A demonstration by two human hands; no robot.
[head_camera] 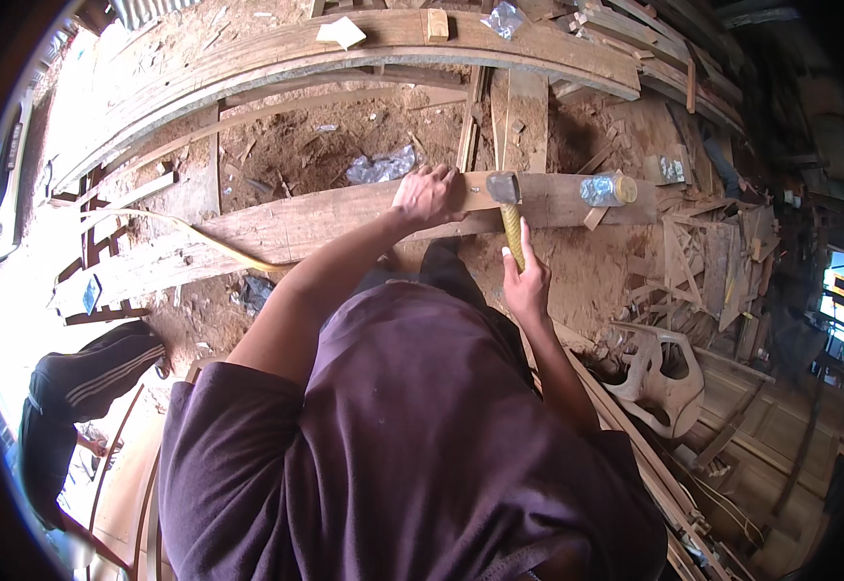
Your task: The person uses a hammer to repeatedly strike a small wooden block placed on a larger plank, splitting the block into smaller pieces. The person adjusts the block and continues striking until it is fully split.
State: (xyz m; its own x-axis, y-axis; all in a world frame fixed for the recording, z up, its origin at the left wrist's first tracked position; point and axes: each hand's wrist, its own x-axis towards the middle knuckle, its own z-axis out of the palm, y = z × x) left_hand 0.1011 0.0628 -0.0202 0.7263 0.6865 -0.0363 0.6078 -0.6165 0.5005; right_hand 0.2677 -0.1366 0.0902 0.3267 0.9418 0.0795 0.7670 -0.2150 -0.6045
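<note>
My right hand (528, 279) grips the yellow handle of a hammer (512, 229). Its dark metal head lies over a short wooden board piece (486, 197) on a long wooden beam (349, 210). With its fingers curled over the left end of that piece, my left hand (428, 194) holds it against the beam. A small metallic thing, perhaps a nail, shows on the piece between the hand and the hammer head. Right of the hammer, a clear plastic jar (608, 189) with a yellowish lid lies on its side on the beam.
Another long beam (262, 54) crosses the far side, bearing a small wood block (437, 25). Crumpled plastic (382, 165) lies on the sawdust. A yellow hose or cable (226, 250) crosses the near beam. Scrap wood and a plastic chair (658, 374) are at right; another person (88, 378) bends at left.
</note>
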